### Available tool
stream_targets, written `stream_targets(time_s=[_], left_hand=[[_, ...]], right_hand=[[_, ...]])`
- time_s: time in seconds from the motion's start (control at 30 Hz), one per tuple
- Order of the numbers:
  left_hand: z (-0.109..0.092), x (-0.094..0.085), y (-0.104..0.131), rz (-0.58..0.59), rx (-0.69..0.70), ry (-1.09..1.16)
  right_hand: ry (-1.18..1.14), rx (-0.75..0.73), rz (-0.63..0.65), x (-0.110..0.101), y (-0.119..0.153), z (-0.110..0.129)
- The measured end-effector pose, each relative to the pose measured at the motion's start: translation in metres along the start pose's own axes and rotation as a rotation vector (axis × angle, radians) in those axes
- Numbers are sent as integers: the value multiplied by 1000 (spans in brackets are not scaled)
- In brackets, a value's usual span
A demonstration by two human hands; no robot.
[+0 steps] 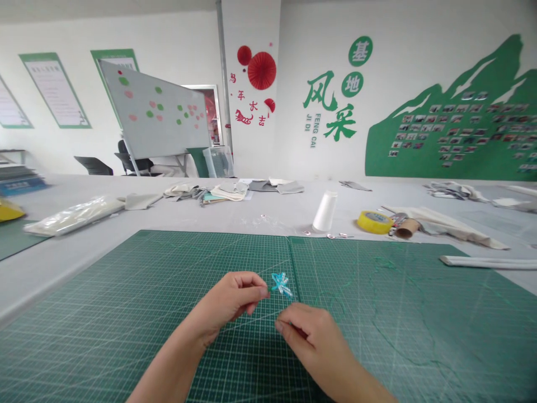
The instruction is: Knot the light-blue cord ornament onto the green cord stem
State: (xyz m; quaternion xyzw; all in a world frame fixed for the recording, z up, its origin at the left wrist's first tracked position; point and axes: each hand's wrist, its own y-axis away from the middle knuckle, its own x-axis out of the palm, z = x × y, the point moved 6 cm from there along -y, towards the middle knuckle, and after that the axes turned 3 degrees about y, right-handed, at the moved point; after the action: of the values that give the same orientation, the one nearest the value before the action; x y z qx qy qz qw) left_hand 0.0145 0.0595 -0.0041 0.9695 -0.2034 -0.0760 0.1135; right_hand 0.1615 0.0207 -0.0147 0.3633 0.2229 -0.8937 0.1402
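Observation:
My left hand pinches a small blue-and-white looped ornament by its green end, between thumb and forefinger. The ornament, shaped like a little flower or bow, points right, above the cutting mats. Just below and to the right of it, my right hand is closed in a pinch, palm side down. What its fingertips hold is hidden or too thin to make out. Loose green thread lies in curves on the right-hand mat.
Two green cutting mats meet in front of me. Past their far edge stand a white thread cone and a yellow tape roll. Fabric scraps lie farther back; a plastic-wrapped bundle lies at left, white strips at right.

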Motion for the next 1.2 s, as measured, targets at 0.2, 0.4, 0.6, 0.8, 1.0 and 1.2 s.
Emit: stream_targets(time_s=[0.2,0.4,0.6,0.8,1.0,1.2], left_hand=[[-5,-8,-1,-100,39,-34],[-10,-8,1,-151,79,-46],[-16,-4,2,-187,146,-98],[-20,3,2,-184,226,-169],[-19,6,-1,-213,269,-182],[-14,15,-5,-172,289,-93]], right_hand=[[-64,70,82,-37,11,-27],[-145,302,-19,-107,61,-111],[264,203,-76,-125,84,-120],[370,-8,-238,-78,38,-32],[200,96,-29,-27,-13,2],[-532,142,-116,0,-22,-7]])
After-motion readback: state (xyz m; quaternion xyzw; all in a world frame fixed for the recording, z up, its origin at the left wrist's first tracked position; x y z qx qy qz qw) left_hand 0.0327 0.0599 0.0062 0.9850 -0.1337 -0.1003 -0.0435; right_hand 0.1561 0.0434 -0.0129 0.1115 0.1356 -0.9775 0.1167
